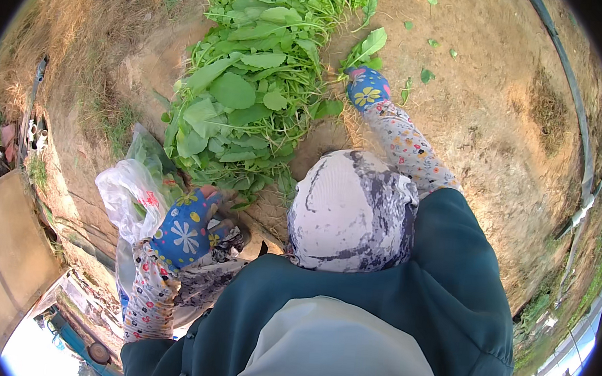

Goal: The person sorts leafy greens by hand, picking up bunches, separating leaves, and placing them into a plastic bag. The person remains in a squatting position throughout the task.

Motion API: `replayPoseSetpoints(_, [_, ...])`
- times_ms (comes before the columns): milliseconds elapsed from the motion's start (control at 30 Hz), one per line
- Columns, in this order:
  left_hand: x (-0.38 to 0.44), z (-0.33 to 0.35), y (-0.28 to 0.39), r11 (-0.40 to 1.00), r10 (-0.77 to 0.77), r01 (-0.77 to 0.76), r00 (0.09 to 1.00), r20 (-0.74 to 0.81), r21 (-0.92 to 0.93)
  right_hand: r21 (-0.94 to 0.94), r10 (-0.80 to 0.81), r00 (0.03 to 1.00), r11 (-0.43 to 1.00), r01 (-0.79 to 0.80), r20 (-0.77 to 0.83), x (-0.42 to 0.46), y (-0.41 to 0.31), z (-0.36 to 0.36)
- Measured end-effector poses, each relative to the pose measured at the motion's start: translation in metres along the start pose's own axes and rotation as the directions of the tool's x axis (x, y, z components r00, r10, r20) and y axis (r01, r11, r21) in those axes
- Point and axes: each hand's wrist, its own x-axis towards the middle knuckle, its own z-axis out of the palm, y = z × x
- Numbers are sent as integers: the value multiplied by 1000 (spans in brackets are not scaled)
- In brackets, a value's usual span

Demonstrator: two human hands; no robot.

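Observation:
A long heap of leafy greens (251,87) with pale stems lies on the bare soil before me. My right hand (367,89), in a blue flowered glove, is at the heap's right side. Its fingers are closed around the stems of a small leafy sprig (368,48). My left hand (183,231), gloved alike, is low at the heap's near left end, beside my patterned trouser leg. Its fingers are bent, and their grip is partly hidden. Against its outer side stands a clear plastic bag (136,195) with red print and greens inside.
Scattered leaves (427,75) dot the soil on the right. A dark hose (572,93) curves along the far right. Dry grass (63,22) covers the upper left. A tan panel (7,259) and a blue vehicle (83,346) appear at lower left. My patterned knee (352,214) juts between my arms.

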Motion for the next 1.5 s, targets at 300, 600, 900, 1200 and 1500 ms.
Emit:
replayPoseSetpoints(300, [-8, 1, -4, 992, 72, -73, 997, 21, 99, -410, -439, 888, 791, 455, 139, 44, 4, 17])
replayPoseSetpoints(600, [-29, 4, -18, 973, 204, -191, 975, -90, 129, 285, -138, 967, 938, 197, -213, -20, 29, -81])
replayPoseSetpoints(900, [-49, -18, 13, 896, 438, -415, 766, -471, 158, 975, -382, 923, 221, 31, 58, -75, -82, -292])
replayPoseSetpoints(1200, [-58, -21, 26, 881, 406, -396, 348, -845, 260, 788, -848, 528, 358, 502, 48, -124, -219, -295])
replayPoseSetpoints(1500, [-84, -5, 20, 869, 464, -113, 526, -712, 482, 857, -597, 705, 514, -30, 383, -173, -256, -290])
